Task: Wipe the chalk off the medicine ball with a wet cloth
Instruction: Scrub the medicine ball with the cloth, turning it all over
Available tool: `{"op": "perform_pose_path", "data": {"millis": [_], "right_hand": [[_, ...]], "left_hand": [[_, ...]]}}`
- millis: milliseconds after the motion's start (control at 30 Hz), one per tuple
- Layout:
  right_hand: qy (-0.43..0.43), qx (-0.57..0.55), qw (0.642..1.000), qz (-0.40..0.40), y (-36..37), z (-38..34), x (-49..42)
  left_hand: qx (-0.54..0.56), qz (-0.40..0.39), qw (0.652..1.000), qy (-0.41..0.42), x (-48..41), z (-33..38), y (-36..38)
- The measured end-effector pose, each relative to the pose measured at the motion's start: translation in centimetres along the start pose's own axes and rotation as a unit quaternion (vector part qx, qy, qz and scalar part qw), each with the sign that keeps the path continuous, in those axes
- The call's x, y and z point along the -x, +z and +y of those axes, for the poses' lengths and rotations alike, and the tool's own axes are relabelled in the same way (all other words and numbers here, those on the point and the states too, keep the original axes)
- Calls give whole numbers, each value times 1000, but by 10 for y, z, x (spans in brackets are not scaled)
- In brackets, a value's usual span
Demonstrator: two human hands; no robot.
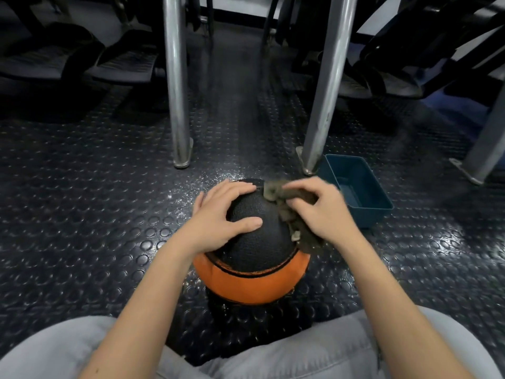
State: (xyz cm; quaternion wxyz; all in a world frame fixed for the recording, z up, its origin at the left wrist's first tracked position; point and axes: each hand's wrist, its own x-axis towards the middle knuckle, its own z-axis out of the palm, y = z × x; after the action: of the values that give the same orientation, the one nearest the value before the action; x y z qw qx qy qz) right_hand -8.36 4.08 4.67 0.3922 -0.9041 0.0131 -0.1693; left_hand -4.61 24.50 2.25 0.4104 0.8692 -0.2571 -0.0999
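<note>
Black-and-orange medicine ball (254,258) sits on the studded floor mat (90,220) between the person's knees, left hand (218,214) spread flat on its top, right hand (319,209) pressing a bunched cloth (276,192) against its upper right, blue tub (358,187) just right.

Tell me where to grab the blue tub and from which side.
Pinch the near end wall of the blue tub at the rim, thumb inside, coming from above. It stands upright, open-topped, thin-walled; a steel leg crowds its far left corner and the right hand with the cloth overlaps its left side.
</note>
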Motion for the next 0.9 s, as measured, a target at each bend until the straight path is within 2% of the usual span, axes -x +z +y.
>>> {"op": "perform_pose_path", "data": {"millis": [67, 133, 233, 333, 400, 467, 500, 567, 633, 700, 767, 833, 900], "right_hand": [[94, 54, 993, -36, -1, 13, -1], [148, 92, 982, -73, -11, 19, -1], [143, 67, 980, -123, -23, 11, 3], [119, 82, 974, -173, -30, 4, 5], [70, 59, 987, -129, -32, 3, 4], [-13, 14, 1000, -7, -27, 2, 2], [-57, -3, 998, 18, -23, 0, 2], [-108, -8, 994, -36, -12, -4, 4], [-45, 15, 993, -111, -4, 4, 5], [34, 73, 993, -91, -5, 23, 2], [72, 153, 984, -51, -11, 33, 5], [29, 97, 995, 6, -15, 23, 7], [-54, 15, 998, -3, -15, 2, 9]], "left_hand": [[-17, 2, 1000, -2, 1, 1, -2], [-49, 50, 998, 0, 3, 3, 4], [-59, 170, 983, 25, 13, 17, 29], [-120, 223, 967, 31, 20, 25, 55], [-147, 254, 955, 40, 18, 22, 56], [-141, 262, 953, 59, 12, 16, 51], [-137, 258, 954, 67, 9, 13, 49], [-131, 241, 958, 83, 4, 10, 44], [-118, 224, 963, 97, 0, 10, 41], [-97, 214, 966, 106, -2, 9, 40], [-90, 219, 964, 121, -2, 8, 41], [-87, 233, 960, 127, -1, 6, 42], [-89, 247, 957, 125, -1, 5, 42]]}}
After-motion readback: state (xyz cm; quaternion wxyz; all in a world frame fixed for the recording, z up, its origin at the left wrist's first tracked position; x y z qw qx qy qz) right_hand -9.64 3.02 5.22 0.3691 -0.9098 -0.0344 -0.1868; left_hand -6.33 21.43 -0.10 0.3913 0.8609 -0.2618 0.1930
